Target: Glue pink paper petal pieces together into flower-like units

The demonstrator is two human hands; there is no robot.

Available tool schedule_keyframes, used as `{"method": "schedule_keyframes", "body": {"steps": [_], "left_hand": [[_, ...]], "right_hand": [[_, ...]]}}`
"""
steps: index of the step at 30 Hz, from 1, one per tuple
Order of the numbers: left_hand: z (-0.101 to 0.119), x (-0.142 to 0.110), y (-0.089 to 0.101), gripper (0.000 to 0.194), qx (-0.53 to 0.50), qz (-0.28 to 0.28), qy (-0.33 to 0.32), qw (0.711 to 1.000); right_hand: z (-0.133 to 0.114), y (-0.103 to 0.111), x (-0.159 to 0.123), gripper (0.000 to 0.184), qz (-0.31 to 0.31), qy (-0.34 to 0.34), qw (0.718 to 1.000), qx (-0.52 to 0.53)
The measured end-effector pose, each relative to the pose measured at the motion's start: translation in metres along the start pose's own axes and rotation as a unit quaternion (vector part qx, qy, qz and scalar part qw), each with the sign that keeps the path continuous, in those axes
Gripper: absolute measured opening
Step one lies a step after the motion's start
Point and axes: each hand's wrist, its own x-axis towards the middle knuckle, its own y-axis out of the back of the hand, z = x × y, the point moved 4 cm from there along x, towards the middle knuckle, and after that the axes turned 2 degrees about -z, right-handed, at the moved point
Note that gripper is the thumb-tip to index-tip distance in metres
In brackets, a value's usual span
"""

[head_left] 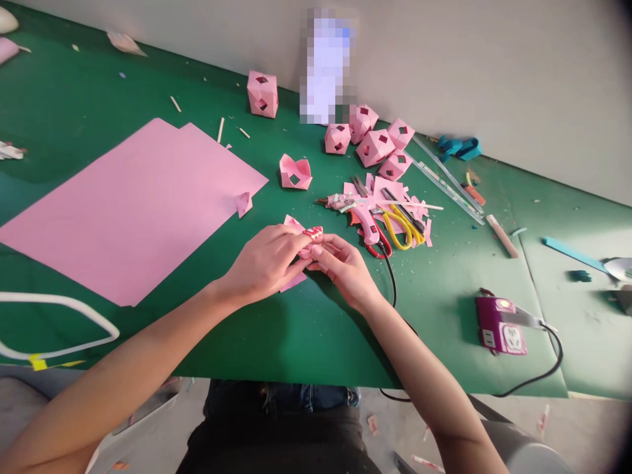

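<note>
Close together over the green table, my left hand (266,258) and my right hand (348,268) pinch a small pink folded paper piece (305,252) between their fingertips. Most of it is hidden by the fingers. Pink paper (294,282) also shows below my left hand; whether it belongs to the held piece I cannot tell. A red-and-white wrap (313,233) covers a fingertip of my left hand. Just beyond stands an open, half-built pink paper shape (295,183) with pointed edges. Right of my hands lies a pink glue gun (364,214).
Large pink sheets (128,217) cover the left side. Yellow-handled scissors (401,227) and paper scraps lie by the glue gun. Several finished pink paper shapes (375,146) stand near the wall beside a blurred phone-like screen (326,72). A purple power socket (501,326) is at right, with a black cable.
</note>
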Motion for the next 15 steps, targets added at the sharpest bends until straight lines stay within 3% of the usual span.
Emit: {"method": "schedule_keyframes", "body": {"steps": [3, 5, 8, 10, 12, 15], "left_hand": [[0.004, 0.003, 0.007, 0.045, -0.032, 0.03, 0.023, 0.999], [0.0, 0.004, 0.011, 0.051, -0.103, 0.052, 0.097, 0.989], [-0.009, 0.002, 0.006, 0.052, -0.263, 0.032, 0.223, 0.938], [-0.012, 0.0, -0.001, 0.051, -0.316, 0.007, 0.269, 0.91], [-0.014, -0.001, -0.004, 0.049, -0.305, 0.012, 0.273, 0.912], [-0.012, 0.001, -0.004, 0.042, -0.248, 0.031, 0.242, 0.937]], "right_hand": [[-0.003, -0.001, -0.001, 0.036, 0.002, 0.038, 0.999, -0.008], [-0.005, 0.0, -0.002, 0.037, 0.022, 0.083, 0.996, -0.035], [-0.01, 0.0, -0.006, 0.034, 0.055, 0.171, 0.978, -0.102], [-0.011, -0.003, -0.009, 0.027, 0.06, 0.221, 0.96, -0.163], [-0.009, -0.007, -0.011, 0.021, 0.058, 0.252, 0.94, -0.221], [-0.006, -0.011, -0.011, 0.015, 0.079, 0.272, 0.915, -0.287]]}}
